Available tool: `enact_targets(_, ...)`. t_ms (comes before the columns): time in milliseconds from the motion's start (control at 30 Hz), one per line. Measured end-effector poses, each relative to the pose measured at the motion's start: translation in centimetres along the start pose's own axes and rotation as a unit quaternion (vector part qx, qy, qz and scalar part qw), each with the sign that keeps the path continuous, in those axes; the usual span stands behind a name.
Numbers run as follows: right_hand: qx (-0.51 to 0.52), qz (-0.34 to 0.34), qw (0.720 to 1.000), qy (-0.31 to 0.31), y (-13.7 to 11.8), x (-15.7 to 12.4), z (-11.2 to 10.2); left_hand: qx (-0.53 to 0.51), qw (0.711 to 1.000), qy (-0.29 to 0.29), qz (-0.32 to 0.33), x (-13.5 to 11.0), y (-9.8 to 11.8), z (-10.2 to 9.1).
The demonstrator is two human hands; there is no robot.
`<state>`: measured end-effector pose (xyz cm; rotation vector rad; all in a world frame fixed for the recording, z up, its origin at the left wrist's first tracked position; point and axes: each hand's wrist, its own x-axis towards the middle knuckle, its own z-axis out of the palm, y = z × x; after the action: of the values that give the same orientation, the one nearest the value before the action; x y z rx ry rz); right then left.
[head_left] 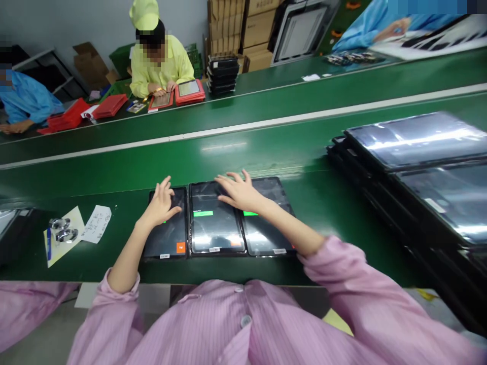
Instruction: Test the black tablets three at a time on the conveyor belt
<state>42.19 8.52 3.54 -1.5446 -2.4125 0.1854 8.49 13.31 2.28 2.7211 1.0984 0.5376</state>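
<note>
Three black tablets lie side by side on the green bench [125, 263], their screens lit with small green bars. Over the upper part of the left tablet [167, 241] is my left hand [159, 204], its fingers spread and holding nothing. My right hand [239, 191] reaches across the right tablet [266, 233] to the upper edge of the middle tablet [215, 228], fingers apart. Whether either hand touches the glass I cannot tell. An orange button shows low on the left tablet's screen. My right forearm hides part of the right tablet.
Stacked dark tablets in trays [426, 142] fill the right side. At left lie handwritten paper [97, 224], a blue pen [49, 244] and shiny round metal pieces [64, 230]. Beyond a white strip [247, 124], a person in yellow [163, 66] handles a tablet near red sleeves [190, 94].
</note>
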Motion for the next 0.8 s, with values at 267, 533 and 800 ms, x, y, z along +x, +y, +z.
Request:
enact_targets(267, -0.001, -0.067, 0.997, -0.042, -1.0, 0.8, 0.7, 0.047, 0.997, -0.049, 0.042, -0.1, 0.4, 0.6)
enact_targets(533, 0.013, -0.075, 0.996, -0.045, 1.5, -0.5, -0.5, 0.027, 0.994, -0.098, 0.048, -0.4, 2.3, 0.1)
enact_targets(800, 0.017, 0.034, 0.999, 0.02, 8.5, -8.3, -2.2, 0.078, 0.996, -0.026, -0.035, -6.9, 2.9, -1.7)
